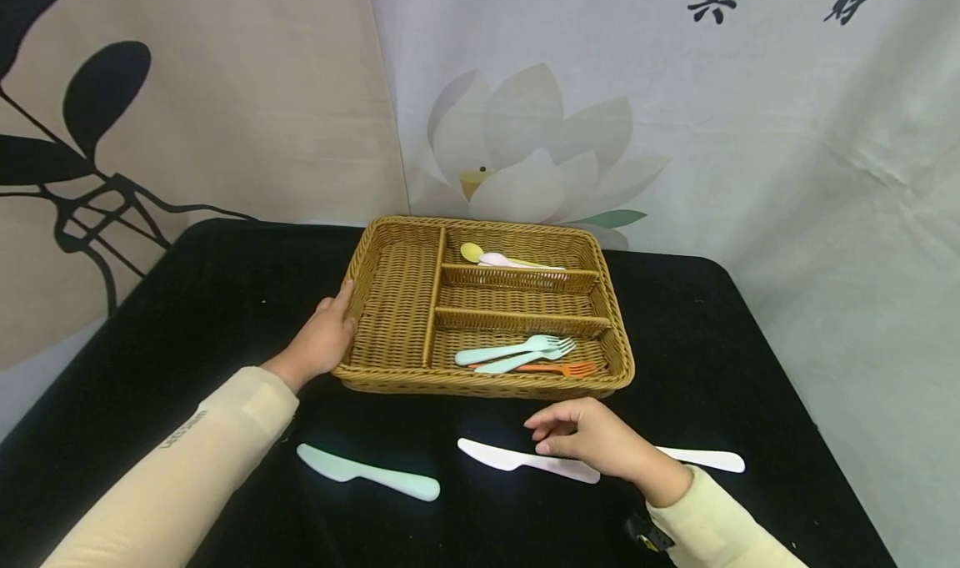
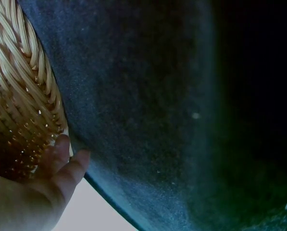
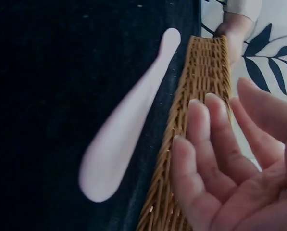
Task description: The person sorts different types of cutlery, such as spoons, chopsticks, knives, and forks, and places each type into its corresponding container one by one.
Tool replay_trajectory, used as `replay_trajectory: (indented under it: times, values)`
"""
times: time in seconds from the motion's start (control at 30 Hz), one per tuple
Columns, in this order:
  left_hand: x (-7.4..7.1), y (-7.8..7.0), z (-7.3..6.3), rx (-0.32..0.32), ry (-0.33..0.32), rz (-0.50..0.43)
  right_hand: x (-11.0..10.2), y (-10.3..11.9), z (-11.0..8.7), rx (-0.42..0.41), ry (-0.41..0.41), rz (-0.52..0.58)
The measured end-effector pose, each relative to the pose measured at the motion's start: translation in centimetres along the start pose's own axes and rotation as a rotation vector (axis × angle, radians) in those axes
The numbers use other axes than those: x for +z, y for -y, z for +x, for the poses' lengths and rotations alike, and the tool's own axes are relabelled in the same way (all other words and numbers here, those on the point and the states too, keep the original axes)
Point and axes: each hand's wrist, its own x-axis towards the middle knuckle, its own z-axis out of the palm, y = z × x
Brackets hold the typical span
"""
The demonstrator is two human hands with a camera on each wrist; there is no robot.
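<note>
My left hand holds the left side of a woven cutlery basket; in the left wrist view its fingers lie against the wicker wall. My right hand, holding nothing, hovers before the basket's front right with fingers loosely bent. Beneath it in the head view, a pale pink knife lies on the black cloth; the right wrist view shows this knife beside the basket wall. A mint-green knife lies further left. Behind the right wrist, a white handle sticks out, its other end hidden.
Mint-green forks and an orange fork lie in the front compartment. A yellow spoon and a pale pink spoon occupy the back one. Behind the black-covered table hangs a printed curtain.
</note>
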Motion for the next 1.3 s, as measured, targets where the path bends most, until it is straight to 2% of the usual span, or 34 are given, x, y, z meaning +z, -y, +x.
replay_trajectory:
  times: [0.5, 1.0, 1.1, 1.3]
  values:
    - [0.0, 0.0, 0.1, 0.021, -0.010, -0.015, 1.1, -0.3, 0.7, -0.015, 0.081, -0.222]
    - [-0.2, 0.0, 0.1, -0.004, 0.004, -0.014, 2.0, 0.8, 1.5, -0.005, 0.098, -0.466]
    - [-0.3, -0.1, 0.0, -0.006, 0.006, -0.016, 2.0, 0.9, 1.6, -0.002, 0.115, -0.479]
    - [-0.2, -0.3, 0.0, -0.014, 0.015, -0.019, 1.9, 0.9, 1.7, 0.016, 0.158, -0.432]
